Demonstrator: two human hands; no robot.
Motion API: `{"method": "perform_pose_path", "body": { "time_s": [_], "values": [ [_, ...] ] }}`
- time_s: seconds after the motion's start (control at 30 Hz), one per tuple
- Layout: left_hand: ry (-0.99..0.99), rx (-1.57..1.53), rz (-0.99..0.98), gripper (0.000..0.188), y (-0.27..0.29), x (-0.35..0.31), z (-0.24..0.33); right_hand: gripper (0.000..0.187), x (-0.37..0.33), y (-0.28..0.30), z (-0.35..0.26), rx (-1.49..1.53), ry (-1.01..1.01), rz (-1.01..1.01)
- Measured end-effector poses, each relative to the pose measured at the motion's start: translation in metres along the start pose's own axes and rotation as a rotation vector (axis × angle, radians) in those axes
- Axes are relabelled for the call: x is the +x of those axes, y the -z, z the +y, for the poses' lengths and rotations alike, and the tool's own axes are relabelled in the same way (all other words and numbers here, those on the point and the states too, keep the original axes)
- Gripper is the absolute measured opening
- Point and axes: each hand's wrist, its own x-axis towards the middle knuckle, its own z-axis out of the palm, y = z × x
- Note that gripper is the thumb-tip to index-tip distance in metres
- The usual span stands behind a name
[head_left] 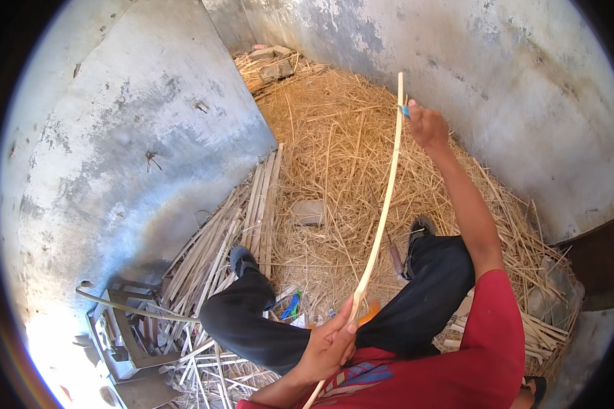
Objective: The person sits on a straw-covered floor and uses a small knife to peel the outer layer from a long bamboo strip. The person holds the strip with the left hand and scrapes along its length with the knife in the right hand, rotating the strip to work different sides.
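A long pale strip of bamboo or cane (383,215) slants up and away from my lap, bowed slightly. My left hand (331,346) is closed round its lower part, and the near end runs on below my wrist. Far out, my right hand (428,126) is closed beside the upper part of the strip. A small blue thing (405,111) shows at its fingertips, against the strip's edge; its kind is too small to make out. The far end of the strip stands free above that hand.
Straw-like shavings (341,123) cover the floor. Many split strips (260,204) lie at the left by the grey wall (143,123). A brick (308,212) and a brown handle (396,259) lie between my feet. A wooden frame (126,327) stands lower left.
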Motion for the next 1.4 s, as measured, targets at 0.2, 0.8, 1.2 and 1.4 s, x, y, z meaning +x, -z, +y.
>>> {"method": "perform_pose_path", "body": {
  "time_s": [0.2,0.8,1.2,1.4],
  "values": [
    [0.077,0.064,-0.014,0.055,-0.003,-0.019,-0.004,0.072,0.057,0.019,0.059,-0.114,-0.238,0.108],
    [-0.234,0.199,0.267,0.052,0.020,0.009,0.025,0.058,-0.152,0.040,-0.118,0.377,0.355,-0.385],
    [-0.182,0.127,0.218,0.052,0.010,0.019,0.017,0.068,-0.147,0.010,-0.125,0.387,0.533,-0.129],
    [-0.175,0.099,0.210,0.052,0.012,0.021,0.008,0.061,-0.151,0.011,-0.122,0.302,0.621,-0.109]
  ]
}}
